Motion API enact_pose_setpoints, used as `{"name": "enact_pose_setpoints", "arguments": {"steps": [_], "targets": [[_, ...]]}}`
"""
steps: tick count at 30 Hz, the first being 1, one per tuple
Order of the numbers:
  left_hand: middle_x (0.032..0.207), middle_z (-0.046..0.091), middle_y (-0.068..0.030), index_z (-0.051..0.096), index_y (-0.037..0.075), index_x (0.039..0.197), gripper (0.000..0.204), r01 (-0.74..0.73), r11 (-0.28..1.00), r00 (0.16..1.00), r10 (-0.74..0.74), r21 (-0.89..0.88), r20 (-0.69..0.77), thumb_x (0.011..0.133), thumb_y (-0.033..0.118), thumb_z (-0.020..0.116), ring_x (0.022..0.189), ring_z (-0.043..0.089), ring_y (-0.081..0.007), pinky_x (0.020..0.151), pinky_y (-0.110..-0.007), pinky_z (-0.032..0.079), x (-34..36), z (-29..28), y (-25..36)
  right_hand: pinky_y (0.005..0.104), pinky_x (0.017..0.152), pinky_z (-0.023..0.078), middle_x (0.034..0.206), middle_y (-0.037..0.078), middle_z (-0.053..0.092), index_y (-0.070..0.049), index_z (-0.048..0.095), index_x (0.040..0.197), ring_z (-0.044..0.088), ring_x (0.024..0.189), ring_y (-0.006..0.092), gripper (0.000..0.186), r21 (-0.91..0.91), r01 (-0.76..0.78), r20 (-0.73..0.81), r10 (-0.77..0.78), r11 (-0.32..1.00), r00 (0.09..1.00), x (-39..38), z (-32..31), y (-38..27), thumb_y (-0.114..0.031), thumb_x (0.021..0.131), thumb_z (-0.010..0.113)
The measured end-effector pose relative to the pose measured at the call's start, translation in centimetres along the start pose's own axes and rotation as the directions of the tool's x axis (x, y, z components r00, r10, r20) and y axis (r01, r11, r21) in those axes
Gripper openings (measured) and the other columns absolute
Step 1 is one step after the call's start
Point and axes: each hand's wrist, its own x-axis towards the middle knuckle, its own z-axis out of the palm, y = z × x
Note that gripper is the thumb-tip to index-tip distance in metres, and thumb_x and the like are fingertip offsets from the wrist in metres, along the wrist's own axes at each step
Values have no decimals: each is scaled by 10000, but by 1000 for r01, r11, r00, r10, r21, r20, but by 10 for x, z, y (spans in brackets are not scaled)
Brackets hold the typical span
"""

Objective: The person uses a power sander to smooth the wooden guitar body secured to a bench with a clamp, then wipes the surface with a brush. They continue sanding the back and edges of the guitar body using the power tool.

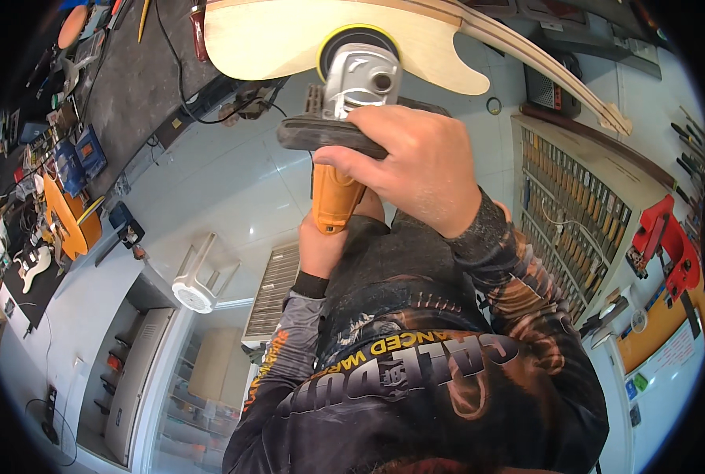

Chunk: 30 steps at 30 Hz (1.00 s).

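Observation:
An angle grinder (341, 193) with an orange body and silver gear head is in both my hands. Its round, yellow-rimmed disc (322, 49) lies against the edge of a pale wooden guitar body (265, 39). My right hand (420, 158) is closed round the black side handle (309, 134), the thumb below it. Lower down, my left hand (321, 246) wraps the rear end of the orange body, its fingers partly hidden behind the tool. The guitar's neck (542, 59) runs off to the far right. Part of the disc is covered by the gear head.
A dark workbench (139, 87) with a black cable (180, 91) stands at the left. Tools and an orange guitar (64, 217) crowd the far left. A white stool (194, 292) is on the floor. At right are a rack of files (566, 197) and a red tool (669, 245).

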Motion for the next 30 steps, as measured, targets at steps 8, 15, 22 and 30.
{"name": "enact_pose_setpoints", "arguments": {"steps": [8, 15, 22, 30], "targets": [[963, 814, -162, 738, -35, 1077, 259, 3, 1000, 1000, -3, 10, -7, 841, 60, 786, 911, 794, -246, 818, -386, 596, 8, -14, -10, 401, 558, 535, 700, 75, 683, -98, 700, 801, 699, 622, 290, 511, 8, 12, -77, -11, 1000, 997, 12, 17, -7, -581, 938, 795], [937, 805, -131, 727, -35, 1061, 259, -45, 999, 999, 45, 2, -3, 826, 57, 784, 882, 778, -219, 810, -377, 591, 16, -18, -10, 394, 564, 545, 739, 75, 712, -100, 720, 828, 719, 645, 282, 517, -18, -34, -51, 33, 999, 998, 3, 19, -6, -601, 941, 782], [813, 731, -44, 709, -25, 944, 127, -118, 988, 991, 110, 100, 76, 875, 66, 766, 737, 678, -147, 698, -351, 547, 22, -28, -11, 390, 568, 532, 752, 77, 688, -69, 740, 886, 690, 650, 291, 474, -33, -124, -90, 120, 992, 989, -14, 10, -12, -523, 891, 872], [933, 800, -130, 737, -31, 1064, 229, -60, 997, 998, 59, 52, 20, 851, 50, 766, 877, 781, -236, 808, -378, 592, 16, -36, -31, 399, 547, 536, 684, 86, 690, -96, 701, 798, 704, 596, 279, 510, -6, -47, -67, 46, 999, 997, -13, 32, -12, -576, 944, 790]]}}
